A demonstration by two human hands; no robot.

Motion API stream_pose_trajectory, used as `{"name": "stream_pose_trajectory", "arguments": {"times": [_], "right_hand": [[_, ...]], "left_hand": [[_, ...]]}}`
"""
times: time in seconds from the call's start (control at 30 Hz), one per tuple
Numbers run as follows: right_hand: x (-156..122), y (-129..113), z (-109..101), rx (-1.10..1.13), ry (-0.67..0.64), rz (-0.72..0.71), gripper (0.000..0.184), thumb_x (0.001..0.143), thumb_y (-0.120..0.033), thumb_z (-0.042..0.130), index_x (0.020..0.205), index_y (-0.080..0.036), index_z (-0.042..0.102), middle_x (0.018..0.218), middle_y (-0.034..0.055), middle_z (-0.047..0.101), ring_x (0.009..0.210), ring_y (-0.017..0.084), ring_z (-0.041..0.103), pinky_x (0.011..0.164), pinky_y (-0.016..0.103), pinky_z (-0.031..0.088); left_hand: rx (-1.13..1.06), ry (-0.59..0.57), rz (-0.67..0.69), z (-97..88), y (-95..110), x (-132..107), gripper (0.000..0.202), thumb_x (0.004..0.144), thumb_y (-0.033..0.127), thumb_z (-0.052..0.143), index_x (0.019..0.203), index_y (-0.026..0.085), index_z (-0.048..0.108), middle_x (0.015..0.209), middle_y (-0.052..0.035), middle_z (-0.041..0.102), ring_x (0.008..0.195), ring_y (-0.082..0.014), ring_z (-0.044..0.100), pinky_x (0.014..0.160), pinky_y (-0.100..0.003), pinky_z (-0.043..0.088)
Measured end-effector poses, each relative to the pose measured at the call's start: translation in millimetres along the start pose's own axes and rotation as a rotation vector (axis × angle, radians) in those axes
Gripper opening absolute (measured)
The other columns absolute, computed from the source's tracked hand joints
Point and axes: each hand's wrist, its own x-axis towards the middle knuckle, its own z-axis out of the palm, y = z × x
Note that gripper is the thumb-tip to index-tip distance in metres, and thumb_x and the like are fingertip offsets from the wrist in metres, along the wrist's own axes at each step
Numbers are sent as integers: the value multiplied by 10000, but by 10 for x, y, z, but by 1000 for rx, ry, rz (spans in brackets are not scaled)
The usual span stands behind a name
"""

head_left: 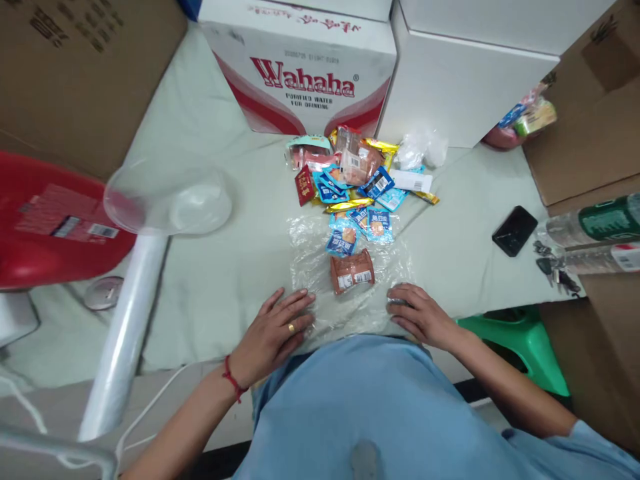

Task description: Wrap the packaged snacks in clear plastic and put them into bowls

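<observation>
A clear plastic sheet or bag (310, 257) lies spread on the table in front of me. On it rest a brown snack packet (353, 272) with white labels and several small blue snack packets (343, 239). My left hand (280, 327), with a ring and a red cord bracelet, lies flat at the plastic's left edge, fingers stretched out. At the right edge my right hand (420, 317) touches the plastic with its fingers extended and slightly bent. A small greyish spot shows by its fingers; I cannot make out what it is.
Behind the plastic is a pile of mixed snack packets (360, 167), against a Wahaha carton (310, 77) and a white box (445, 87). A clear bowl (133, 193) and a plastic roll (125, 340) lie left. A phone (515, 231), keys and bottles (607, 220) lie right.
</observation>
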Motion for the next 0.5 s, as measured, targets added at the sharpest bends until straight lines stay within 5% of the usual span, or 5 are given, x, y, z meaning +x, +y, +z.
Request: {"name": "stream_pose_trajectory", "arguments": {"times": [0.13, 0.23, 0.37, 0.5], "right_hand": [[193, 33, -114, 136, 56, 3, 186, 1043, -207, 545, 1137, -223, 705, 1074, 96, 745, 1024, 219, 670, 910, 390, 563], [503, 101, -331, 187, 44, 49, 188, 1063, -261, 526, 1094, -219, 706, 906, 58, 743, 842, 179, 667, 781, 305, 539], [948, 338, -424, 85, -2, 227, 247, 1065, -329, 511, 1065, -201, 722, 938, 61, 753, 843, 181, 682, 774, 285, 507], [1195, 487, -400, -266, -72, 421, 259, 998, -245, 570, 1197, -171, 719, 1068, 131, 732, 981, 276, 644, 796, 348, 492]], "left_hand": [[-156, 99, -96, -67, -65, 199, 250, 1004, 261, 486, 1114, 263, 710, 1235, -67, 773, 1251, -221, 662, 1159, -461, 419], [-237, 181, -368, -184, -94, 442, 307, 1014, 422, 467, 957, 227, 697, 988, -59, 778, 987, -214, 706, 933, -362, 522], [-232, 257, -728, -252, -158, 755, 414, 958, 544, 457, 757, 220, 618, 632, 9, 606, 629, -172, 571, 657, -302, 450], [-275, 362, -847, -221, -240, 878, 359, 894, 519, 517, 969, 202, 668, 773, -13, 684, 703, -188, 612, 699, -316, 476]]}}
